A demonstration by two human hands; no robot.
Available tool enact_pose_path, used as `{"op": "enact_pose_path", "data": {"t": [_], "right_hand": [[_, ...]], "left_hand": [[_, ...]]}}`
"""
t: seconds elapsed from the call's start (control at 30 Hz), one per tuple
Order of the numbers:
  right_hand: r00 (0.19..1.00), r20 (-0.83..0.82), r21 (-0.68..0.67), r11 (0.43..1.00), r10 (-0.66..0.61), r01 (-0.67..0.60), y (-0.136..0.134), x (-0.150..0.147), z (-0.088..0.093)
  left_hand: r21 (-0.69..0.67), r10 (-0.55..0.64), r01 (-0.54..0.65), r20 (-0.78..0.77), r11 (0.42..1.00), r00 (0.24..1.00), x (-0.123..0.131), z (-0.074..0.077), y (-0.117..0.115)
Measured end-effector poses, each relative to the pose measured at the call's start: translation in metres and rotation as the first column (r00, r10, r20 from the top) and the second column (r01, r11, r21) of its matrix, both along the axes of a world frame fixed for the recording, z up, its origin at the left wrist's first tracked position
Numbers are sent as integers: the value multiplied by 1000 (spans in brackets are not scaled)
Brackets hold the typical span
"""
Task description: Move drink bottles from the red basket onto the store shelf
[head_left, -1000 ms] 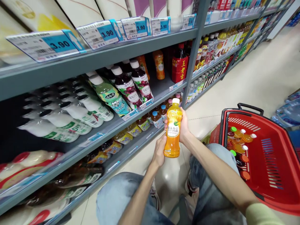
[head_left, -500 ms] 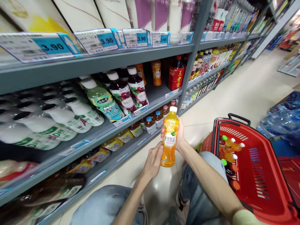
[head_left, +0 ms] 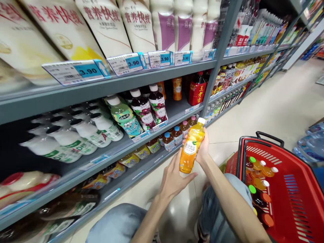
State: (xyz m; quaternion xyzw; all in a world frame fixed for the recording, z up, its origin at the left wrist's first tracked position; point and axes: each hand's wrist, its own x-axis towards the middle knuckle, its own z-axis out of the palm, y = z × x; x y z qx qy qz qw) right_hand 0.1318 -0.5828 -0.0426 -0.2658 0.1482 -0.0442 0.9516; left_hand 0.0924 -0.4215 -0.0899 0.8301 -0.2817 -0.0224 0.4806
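An orange juice bottle (head_left: pixel 191 147) with a white cap and an orange-and-green label tilts to the right in front of me. My right hand (head_left: pixel 203 148) is wrapped round it from behind, on its right side. At the bottle's lower left, my left hand (head_left: pixel 173 180) has its thumb stretched out below the base and its fingers up along the side. Those fingers are partly hidden, and whether they touch the bottle I cannot tell. To my right stands a red shopping basket (head_left: pixel 298 168) with several drink bottles (head_left: pixel 260 173) inside.
Shelves (head_left: pixel 152 72) on the left hold white milk-drink bottles (head_left: pixel 141 23), grape juice bottles (head_left: pixel 143 111) and a red-labelled bottle (head_left: pixel 197 89). Price tags (head_left: pixel 76 71) line the shelf edges. Wrapped water bottles (head_left: pixel 310 145) lie on the far right. My knees frame the floor (head_left: pixel 177 209).
The bottle has gone from nearly upright to tilted right. My left hand has loosened, its thumb moving off the bottle and out below it. The view has shifted, so the shelves sit further right and lower.
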Motion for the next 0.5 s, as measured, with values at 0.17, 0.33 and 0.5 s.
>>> {"op": "enact_pose_path", "data": {"t": [0.17,0.33,0.5], "right_hand": [[997,-64,-16,999,-46,45,3,1,-5],[987,-154,-4,999,-50,50,7,-1,-4],[989,-144,-18,1000,18,-21,16,-4,3]], "left_hand": [[21,59,-61,82,998,995,2,-6,-3],[18,47,-50,142,999,989,-1,-4,3],[53,84,-115,399,992,913,-8,-15,9]]}}
